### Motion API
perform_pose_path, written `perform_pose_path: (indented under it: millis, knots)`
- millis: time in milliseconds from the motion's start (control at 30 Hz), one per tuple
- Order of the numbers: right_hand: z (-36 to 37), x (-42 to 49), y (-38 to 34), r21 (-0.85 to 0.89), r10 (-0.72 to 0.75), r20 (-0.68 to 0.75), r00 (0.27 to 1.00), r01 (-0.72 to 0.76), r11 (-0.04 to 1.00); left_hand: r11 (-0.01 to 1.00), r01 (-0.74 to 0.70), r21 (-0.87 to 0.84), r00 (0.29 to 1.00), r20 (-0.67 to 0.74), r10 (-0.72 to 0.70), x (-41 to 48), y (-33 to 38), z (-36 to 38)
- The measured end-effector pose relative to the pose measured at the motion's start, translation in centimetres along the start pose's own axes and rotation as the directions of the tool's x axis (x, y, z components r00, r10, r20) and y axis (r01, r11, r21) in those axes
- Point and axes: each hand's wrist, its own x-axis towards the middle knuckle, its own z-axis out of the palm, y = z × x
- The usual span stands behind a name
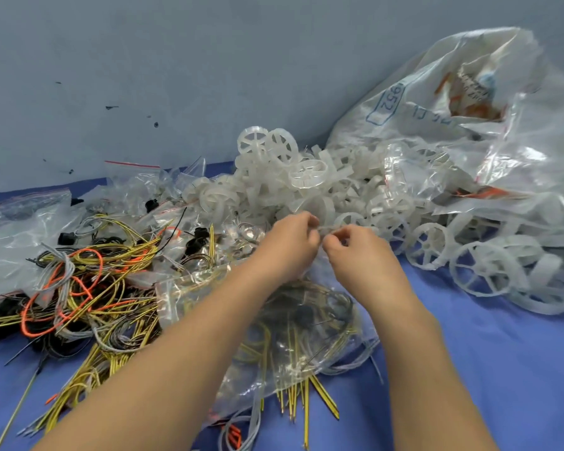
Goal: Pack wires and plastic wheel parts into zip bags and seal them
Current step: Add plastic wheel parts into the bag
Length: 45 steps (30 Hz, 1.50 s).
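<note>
- The clear, crinkled plastic zip bag (302,333) lay on the blue cloth-covered table (502,369), just in front of the heap of translucent white spoked plastic wheels (306,177), with yellow-and-black wires showing through its film.
- The left hand (287,245) and the right hand (360,252) met at the bag's far edge, nearest the wheel heap; each hand's fingers were curled and pinched together on what looked like the bag's mouth strip.
- The bag was judged light, thin and slippery, likely to buckle anywhere but along its stiffer zip strip, so that strip was the sensible place to hold and press along.
- The wires inside seemed springy; some yellow ends poked out beneath the bag's near edge, though whether they belonged inside it could not be told.
- To the left of the wheel heap sprawled a loose tangle of yellow, orange, grey and black wires (79,288), among other small bags.
- To the right of the heap slumped a large printed clear sack (469,109), wheels spilling from it.
- The fingertips hid the strip itself, so whether any of the seal had closed could not be made out.
- Both forearms covered much of the bag's near side.
</note>
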Motion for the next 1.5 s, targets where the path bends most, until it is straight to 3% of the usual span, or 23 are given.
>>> perform_pose_path:
  millis: [100,233,400,567,767,1000,1100,1333,1500]
  knots:
    - [-0.7,0.8,1.2,0.048,0.07,-0.107,0.992,-0.065,0.997,0.994,0.065,0.091,0.994,0.08,-0.073,1.8,0.6,2.1]
    - [-1.0,1.4,2.1,0.155,0.149,-0.142,0.979,-0.127,0.98,0.995,0.083,0.059,0.997,0.002,-0.083,2.4,1.1,2.5]
    - [-0.9,1.6,1.9,0.403,0.214,-0.084,0.973,-0.163,0.901,0.983,-0.05,-0.178,0.995,-0.095,0.033,1.3,2.4,0.6]
    - [-0.5,0.4,-0.3,0.61,0.085,-0.153,0.985,0.026,0.792,0.857,-0.138,-0.496,0.966,-0.259,0.006,-1.4,3.9,-2.7]
    - [0.0,-2.0,-3.9,0.643,-0.159,-0.24,0.958,0.279,0.713,0.795,-0.212,-0.569,0.902,-0.426,-0.065,-7.5,1.7,-6.4]
    - [2.4,-5.0,-8.0,0.663,-0.406,-0.161,0.899,0.403,0.63,0.691,-0.163,-0.704,0.874,-0.428,-0.23,-14.9,-1.9,-9.7]
    - [3.6,-6.0,-8.9,0.672,-0.437,-0.154,0.886,0.418,0.612,0.734,-0.158,-0.66,0.845,-0.475,-0.245,-16.2,-2.9,-10.7]
    - [6.3,-6.9,-9.7,0.548,-0.42,-0.174,0.891,0.442,0.71,0.773,-0.114,-0.624,0.813,-0.506,-0.288,-17.5,-5.6,-11.6]
    - [7.1,-6.6,-9.6,0.51,-0.391,-0.196,0.899,0.434,0.743,0.78,-0.098,-0.618,0.836,-0.476,-0.273,-17.6,-6.4,-11.8]
